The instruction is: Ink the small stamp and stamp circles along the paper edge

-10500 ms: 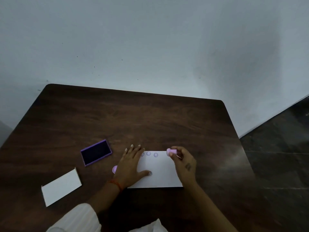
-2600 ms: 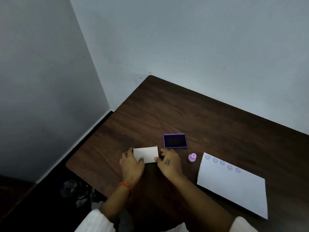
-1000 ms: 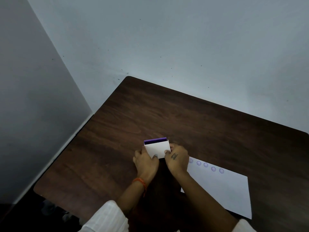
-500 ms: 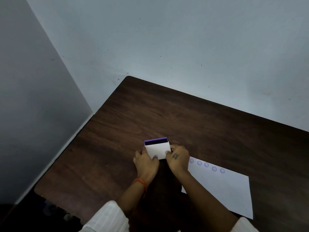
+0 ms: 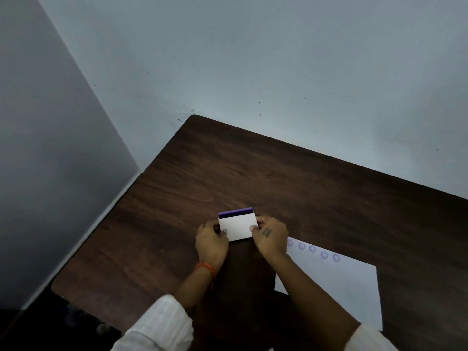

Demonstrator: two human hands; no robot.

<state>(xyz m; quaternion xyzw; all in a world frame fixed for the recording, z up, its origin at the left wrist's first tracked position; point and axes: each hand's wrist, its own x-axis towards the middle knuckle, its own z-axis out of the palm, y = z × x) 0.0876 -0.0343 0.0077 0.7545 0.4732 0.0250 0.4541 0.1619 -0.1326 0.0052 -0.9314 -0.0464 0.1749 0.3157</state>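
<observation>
A white lid (image 5: pixel 238 228) lies over most of the purple ink pad (image 5: pixel 235 213), whose far strip still shows. My left hand (image 5: pixel 211 243) grips the lid's left side and my right hand (image 5: pixel 271 238) grips its right side. The white paper (image 5: pixel 336 287) lies to the right on the table, with several purple stamped circles (image 5: pixel 312 248) along its far edge. The small stamp is hidden, probably behind my right hand.
The dark wooden table (image 5: pixel 253 173) stands in a corner between two pale walls (image 5: pixel 228 59). Its left edge drops off to a dark floor (image 5: pixel 38 325).
Both hands carried the white lid from the table's left onto the ink pad. Over the last second it has slid a little further over the pad.
</observation>
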